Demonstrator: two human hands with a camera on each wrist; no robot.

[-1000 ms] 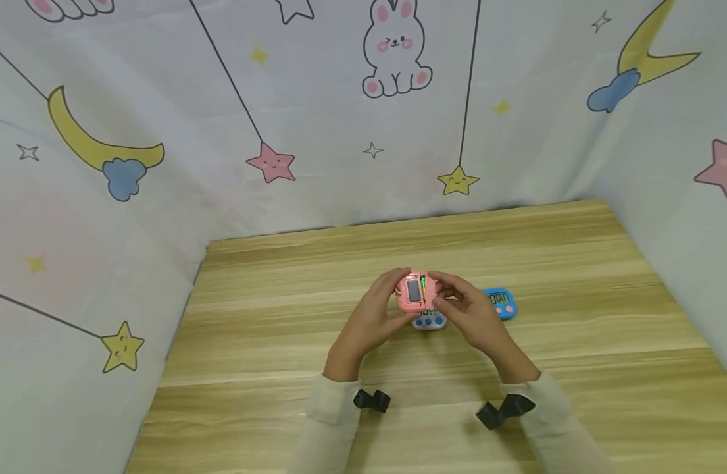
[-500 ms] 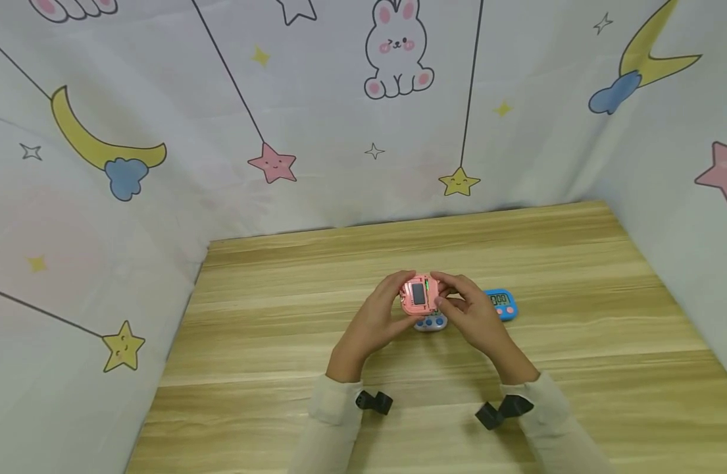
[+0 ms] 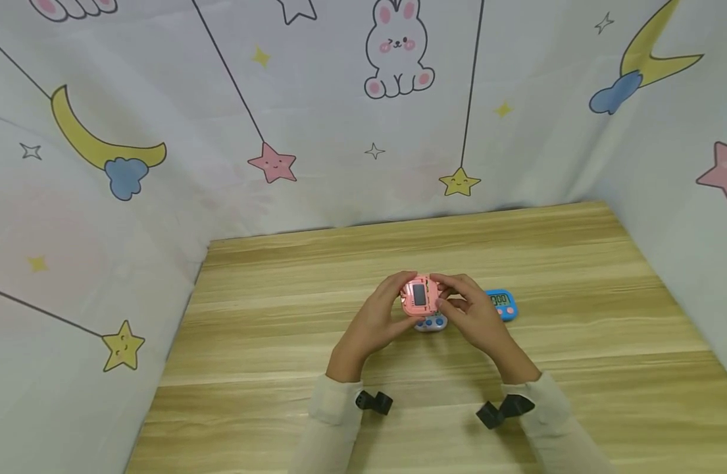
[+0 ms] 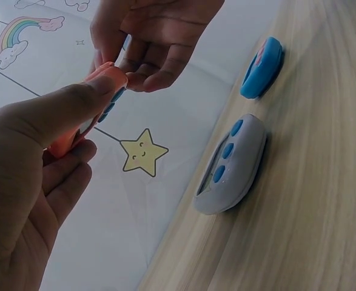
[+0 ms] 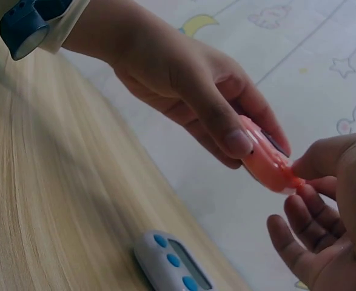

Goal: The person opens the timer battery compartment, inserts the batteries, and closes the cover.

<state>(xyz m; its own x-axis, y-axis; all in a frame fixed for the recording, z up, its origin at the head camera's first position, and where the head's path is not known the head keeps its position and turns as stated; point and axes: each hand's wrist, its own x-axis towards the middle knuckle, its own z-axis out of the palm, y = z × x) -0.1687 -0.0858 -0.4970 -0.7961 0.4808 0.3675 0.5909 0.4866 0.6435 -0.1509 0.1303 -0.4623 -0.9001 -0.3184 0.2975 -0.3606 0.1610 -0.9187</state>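
Note:
My left hand [image 3: 369, 322] grips a pink digital timer [image 3: 412, 306] by its left side, thumb below and fingers above. The timer's back, with a dark grey rectangle, faces up in the head view. Blue buttons [image 4: 108, 111] show on its other face in the left wrist view. At the right edge, my right hand [image 3: 476, 319] pinches the pink battery cover between thumb and forefinger; its fingertips partly hide it. A narrow dark gap runs beside this cover. In the right wrist view, the pink timer [image 5: 265, 154] is raised above the table.
A white timer with blue buttons [image 3: 432, 322] lies under the held one, partly hidden. To the right, a blue timer [image 3: 504, 305] is partly covered by the right hand. A printed cloth [image 3: 339, 118] hangs behind the wooden table [image 3: 262, 368].
The pink timer and both hands have shifted slightly to the right and down. The bright green strip in the gap beside the cover is mostly hidden now, and the gap looks narrower.

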